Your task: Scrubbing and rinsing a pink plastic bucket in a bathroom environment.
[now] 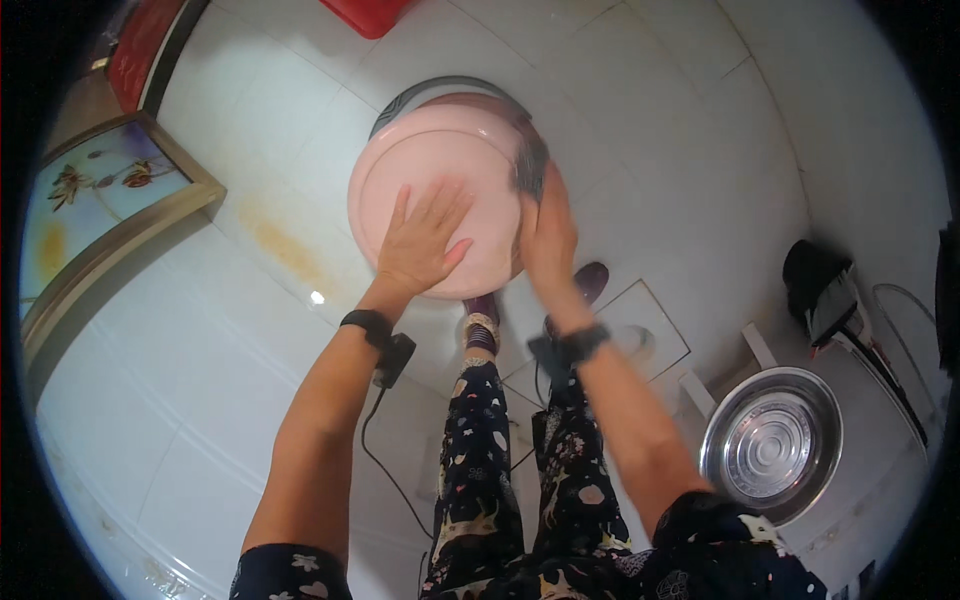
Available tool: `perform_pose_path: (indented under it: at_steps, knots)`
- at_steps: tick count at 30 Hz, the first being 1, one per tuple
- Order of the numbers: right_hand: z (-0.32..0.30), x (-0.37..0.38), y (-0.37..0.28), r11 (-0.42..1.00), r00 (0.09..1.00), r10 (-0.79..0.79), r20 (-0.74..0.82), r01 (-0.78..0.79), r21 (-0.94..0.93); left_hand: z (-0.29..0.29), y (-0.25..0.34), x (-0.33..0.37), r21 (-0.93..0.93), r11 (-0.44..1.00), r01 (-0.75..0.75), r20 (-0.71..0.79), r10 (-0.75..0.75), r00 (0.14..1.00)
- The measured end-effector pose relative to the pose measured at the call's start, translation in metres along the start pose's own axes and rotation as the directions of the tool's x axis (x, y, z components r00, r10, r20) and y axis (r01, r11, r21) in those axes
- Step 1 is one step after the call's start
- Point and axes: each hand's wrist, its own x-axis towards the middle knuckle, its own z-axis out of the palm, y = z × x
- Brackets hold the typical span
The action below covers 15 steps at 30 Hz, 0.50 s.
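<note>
Round pink plastic basin (395, 150): between your hands, overlapping a grey round vessel (404, 101).
Left hand (425, 240): splayed flat on basin, gripping nothing.
Right hand (550, 235): by right rim, at dark grey patch (530, 165) (blurred; can't tell your grip).
Slip risk: your flat palm could let basin spin under a hard rim push.
Snag risk: dangling black wrist cable (385, 477).
Edges: wood-framed floral panel (105, 190) left, round silver metal bowl (818, 455) lower right; both well apart, white tiles (270, 130) between.
</note>
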Motion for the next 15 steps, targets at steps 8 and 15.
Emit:
perform_pose_path:
  at_steps: [8,15]
  knots:
    - [0.026,-0.057,-0.001,1.000,0.990,-0.001,-0.142,0.003,0.011,0.000,0.000,-0.005,0.040,0.999,-0.002,0.019,0.002,1.000]
    - [0.026,0.071,-0.015,0.909,0.909,-0.414,-0.046,0.409,-0.082,-0.019,-0.055,0.026,0.022,0.968,0.248,-0.266,-0.234,0.935]
